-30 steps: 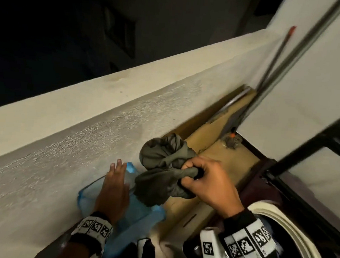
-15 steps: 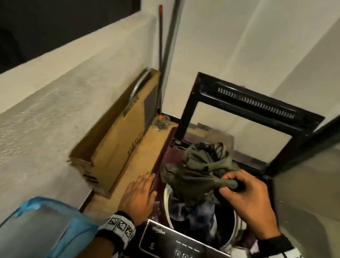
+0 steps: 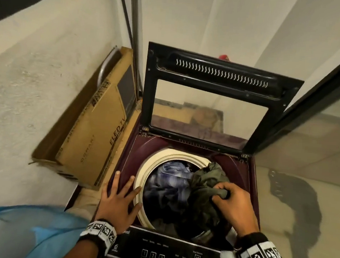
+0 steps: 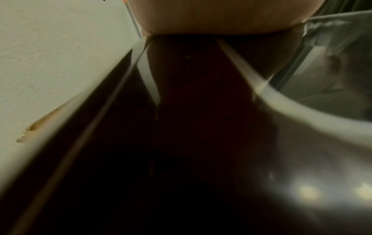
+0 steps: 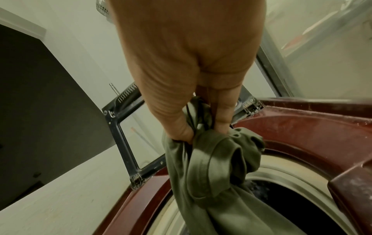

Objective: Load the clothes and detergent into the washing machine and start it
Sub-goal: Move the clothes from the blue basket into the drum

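Observation:
A maroon top-loading washing machine point(image 3: 129, 148) stands with its glass lid point(image 3: 210, 111) raised upright. My right hand point(image 3: 232, 205) grips a bunched olive-green garment point(image 3: 205, 183) over the right side of the drum's cream rim point(image 3: 144, 167), and the cloth hangs into the drum. In the right wrist view my thumb and fingers pinch the olive garment point(image 5: 213, 159) above the rim point(image 5: 281, 173). Blue checked clothes point(image 3: 170, 175) lie inside the drum. My left hand point(image 3: 118, 197) rests flat, fingers spread, on the machine's top at the left of the rim. No detergent is in view.
The black control panel point(image 3: 166, 251) with buttons runs along the near edge. A cardboard TV box point(image 3: 96, 127) leans against the low wall on the left. A blue plastic basket point(image 3: 17, 235) sits at bottom left. A glass sliding door point(image 3: 315, 139) stands on the right.
My right hand carried the olive garment from the blue basket across to the machine and lowered it into the drum. My left hand left the basket and settled on the machine's top.

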Available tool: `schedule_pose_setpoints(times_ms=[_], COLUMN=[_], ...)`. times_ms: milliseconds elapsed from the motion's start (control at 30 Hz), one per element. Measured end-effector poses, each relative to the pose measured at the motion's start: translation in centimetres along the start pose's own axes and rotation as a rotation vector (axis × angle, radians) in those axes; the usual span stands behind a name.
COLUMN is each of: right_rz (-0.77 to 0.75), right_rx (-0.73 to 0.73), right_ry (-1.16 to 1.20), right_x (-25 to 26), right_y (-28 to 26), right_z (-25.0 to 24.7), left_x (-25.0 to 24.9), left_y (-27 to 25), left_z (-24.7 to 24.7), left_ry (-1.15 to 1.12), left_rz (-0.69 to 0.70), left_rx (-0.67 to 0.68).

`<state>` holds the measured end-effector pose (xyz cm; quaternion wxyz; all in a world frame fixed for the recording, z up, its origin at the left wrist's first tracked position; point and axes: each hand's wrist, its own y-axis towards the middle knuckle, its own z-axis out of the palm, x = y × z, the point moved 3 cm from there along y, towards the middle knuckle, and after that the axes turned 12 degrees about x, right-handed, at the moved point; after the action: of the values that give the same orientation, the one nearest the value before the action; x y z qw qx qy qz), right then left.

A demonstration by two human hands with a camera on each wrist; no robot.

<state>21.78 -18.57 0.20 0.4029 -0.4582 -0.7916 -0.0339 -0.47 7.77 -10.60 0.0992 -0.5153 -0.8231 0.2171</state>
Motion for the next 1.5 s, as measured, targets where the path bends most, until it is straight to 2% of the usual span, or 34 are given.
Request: schedule_pose_setpoints(times_ms=[133,267,367,433,633,867,1033,1167,1267,1367,1500], right_rz=[0.104,0.229,0.261,0.241,0.116,0.046,-0.001,-0.042,-0.047,-0.072,-0.094], right_rx=[0.121,0.421,0.58,0.551,0.385,0.339,0.329,0.306,0.303,0.293,0.294], right_ry=[-0.078,-0.205,-0.12,-0.049,-0.13,-0.111,-0.264,-0.358,-0.388,-0.415,-0.478], right_x=[-2.2,-5.0,-5.8,-5.8,-6.0,-5.3,-3.6,-1.8,-0.7,0.8,1.9], right_y=[2.5,4.5,4.6,4.7,3.7,1.6,0.3,-1.5,-3.0,-4.8,-7.2], right_z=[1.5,4.3,6.3,6.7,4.5,3.4,3.9,4.6,5.5,6.4,7.7], left_x=[-0.3,-0.2,-0.3,-0.3,-0.3,-0.1,0.0,-0.2,-0.8,-1.6,-2.9], left_y=[0.0,0.2,0.2,0.3,0.3,0.3,0.2,0.5,-0.9,-4.0,-8.0], left_z=[0.2,0.0,0.1,0.1,0.2,0.2,0.5,0.6,0.4,0.4,0.5], left_ry=[-0.001,-0.03,-0.032,-0.034,-0.023,-0.025,-0.018,0.003,-0.077,-0.167,-0.238], left_rz=[-0.021,-0.031,-0.035,-0.037,-0.044,-0.036,-0.036,-0.053,-0.042,-0.01,-0.004], left_rx=[-0.023,-0.042,-0.044,-0.044,-0.035,-0.006,0.008,0.088,0.075,-0.012,-0.04])
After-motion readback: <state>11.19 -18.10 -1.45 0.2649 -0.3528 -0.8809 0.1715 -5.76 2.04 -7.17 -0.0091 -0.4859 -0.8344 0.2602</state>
